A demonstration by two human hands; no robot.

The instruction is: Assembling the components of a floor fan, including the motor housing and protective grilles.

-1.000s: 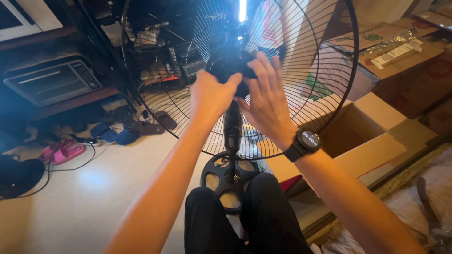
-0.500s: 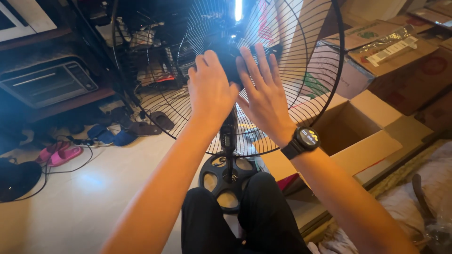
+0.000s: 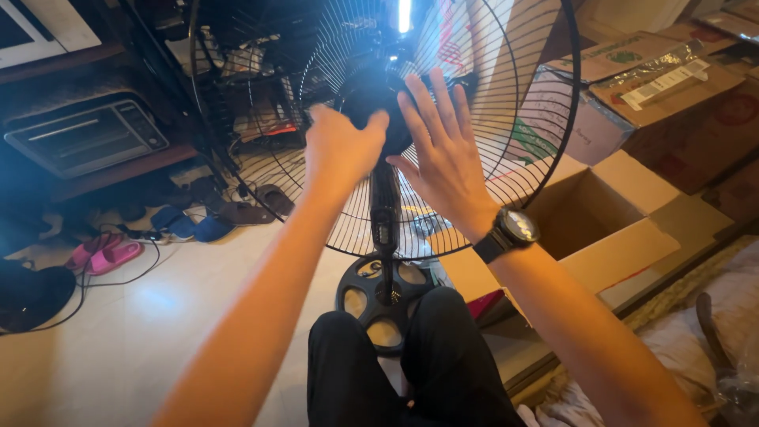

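A black standing fan is in front of me, with a round wire grille, a dark motor housing at its centre, a pole and a round base. My left hand is blurred and curls around the left side of the motor housing, thumb on it. My right hand, with a black watch on the wrist, is flat with its fingers spread against the right side of the housing. Most of the housing is hidden behind both hands.
An open cardboard box lies to the right, with more boxes stacked behind it. A toaster oven sits on a low shelf at left. Slippers, pink sandals and a cable lie on the pale floor. My knees are below.
My left hand has slid down and left around the housing and is now motion-blurred. My right hand's fingers have straightened and spread. The fan has stayed roughly in place.
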